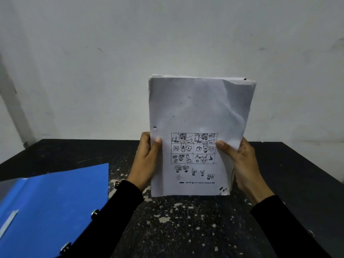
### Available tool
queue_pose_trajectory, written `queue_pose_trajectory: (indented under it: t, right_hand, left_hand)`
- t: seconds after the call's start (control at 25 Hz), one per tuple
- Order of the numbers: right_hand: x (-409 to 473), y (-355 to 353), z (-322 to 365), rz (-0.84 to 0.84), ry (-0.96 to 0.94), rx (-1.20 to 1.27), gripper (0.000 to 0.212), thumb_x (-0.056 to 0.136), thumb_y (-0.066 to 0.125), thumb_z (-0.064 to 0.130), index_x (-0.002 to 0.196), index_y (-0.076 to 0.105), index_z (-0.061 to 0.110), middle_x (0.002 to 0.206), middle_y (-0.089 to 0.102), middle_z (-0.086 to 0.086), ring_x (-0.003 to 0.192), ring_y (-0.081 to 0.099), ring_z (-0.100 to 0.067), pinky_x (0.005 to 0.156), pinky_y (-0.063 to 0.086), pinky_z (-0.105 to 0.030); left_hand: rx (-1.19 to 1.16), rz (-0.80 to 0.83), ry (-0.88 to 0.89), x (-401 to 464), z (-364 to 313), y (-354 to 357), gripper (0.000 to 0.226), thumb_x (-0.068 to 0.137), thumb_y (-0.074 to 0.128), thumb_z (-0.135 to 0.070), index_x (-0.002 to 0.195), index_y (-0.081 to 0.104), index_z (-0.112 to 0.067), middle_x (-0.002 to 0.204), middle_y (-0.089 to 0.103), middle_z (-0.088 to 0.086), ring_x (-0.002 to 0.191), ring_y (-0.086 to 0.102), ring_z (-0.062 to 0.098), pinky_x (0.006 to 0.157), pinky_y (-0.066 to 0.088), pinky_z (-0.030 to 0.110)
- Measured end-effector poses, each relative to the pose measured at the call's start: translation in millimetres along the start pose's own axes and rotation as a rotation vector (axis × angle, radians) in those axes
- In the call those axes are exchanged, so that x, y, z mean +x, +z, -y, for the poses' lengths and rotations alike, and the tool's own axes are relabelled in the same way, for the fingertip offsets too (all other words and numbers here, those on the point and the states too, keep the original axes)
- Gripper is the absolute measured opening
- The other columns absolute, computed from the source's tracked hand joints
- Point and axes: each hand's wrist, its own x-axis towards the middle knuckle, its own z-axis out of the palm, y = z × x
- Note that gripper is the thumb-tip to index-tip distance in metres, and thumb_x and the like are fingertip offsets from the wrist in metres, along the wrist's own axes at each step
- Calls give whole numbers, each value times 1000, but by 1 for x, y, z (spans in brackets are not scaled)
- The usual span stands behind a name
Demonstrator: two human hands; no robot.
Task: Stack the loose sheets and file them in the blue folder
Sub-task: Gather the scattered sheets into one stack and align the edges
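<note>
- Fingers (142, 146) of the left hand (147, 161) curl behind the stack of sheets (199, 116), its thumb pressed on the front near the left edge.
- Right hand (242, 162) grips the stack's right edge the same way, thumb on the printed page.
- Held upright, the stack sits above the black table (186, 226), its print upside down.
- Blue folder (48, 207) lies open on the table, left of the stack and apart from it, with 2 metal clips along its right edge.

Stack of white sheets (197, 116), creased, punched hole on left edge, comic-panel print upside down, held upright above the table's middle. Blue folder (52, 205) lies open at the table's near-left corner, metal clips along its right edge.
</note>
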Motion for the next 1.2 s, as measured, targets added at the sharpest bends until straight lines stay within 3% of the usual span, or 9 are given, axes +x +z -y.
queue_pose_trajectory:
  t: [0.24, 0.36, 0.52, 0.72, 1.0, 1.2]
  right_hand:
    - [-14, 1, -22, 25, -3, -92, 52, 78, 67, 29, 126, 50, 21, 109, 68, -1, 90, 71, -17, 73, 59, -35]
    - [-14, -3, -23, 13, -29, -98, 47, 76, 66, 32, 120, 51, 27, 109, 66, 2, 88, 70, -10, 74, 58, -32]
    - [-15, -4, -27, 1, -59, -105, 34, 79, 64, 31, 110, 52, 34, 109, 65, 2, 92, 68, -13, 77, 57, -34]
    - [-16, 0, -31, -33, -92, -24, 30, 86, 60, 21, 112, 52, 33, 104, 67, 6, 86, 70, -9, 69, 58, -25]
    - [-17, 4, -36, -36, -82, -81, 13, 96, 50, 23, 103, 50, 34, 100, 66, 4, 81, 71, -8, 64, 58, -26]
    - [-14, 2, -36, -38, -101, -115, 14, 96, 51, 22, 102, 51, 34, 97, 68, 6, 81, 71, -10, 65, 58, -26]
  left_hand:
    - [-22, 25, -118, -10, 17, 10, 19, 101, 37, -21, 107, 36, -3, 95, 51, -4, 76, 57, -8, 57, 44, 4]
    - [-35, 30, -135, -8, 20, 12, 18, 101, 36, -21, 111, 36, -6, 99, 51, -4, 67, 54, -19, 55, 43, 2]
    - [-57, 3, -117, -6, 25, 12, 20, 101, 36, -25, 110, 39, -8, 101, 53, -2, 72, 55, -15, 58, 45, 5]
    - [-31, -34, -74, -5, 26, 16, 16, 101, 35, -26, 100, 39, -11, 92, 52, -6, 69, 53, -15, 58, 44, 4]
    - [-38, -57, -76, 1, 32, 18, 17, 101, 36, -28, 100, 39, -11, 92, 52, -5, 71, 54, -12, 58, 44, 5]
    - [-178, -90, -19, 8, 26, 13, 17, 100, 37, -30, 104, 47, -17, 95, 57, -9, 77, 58, -8, 63, 48, 10]
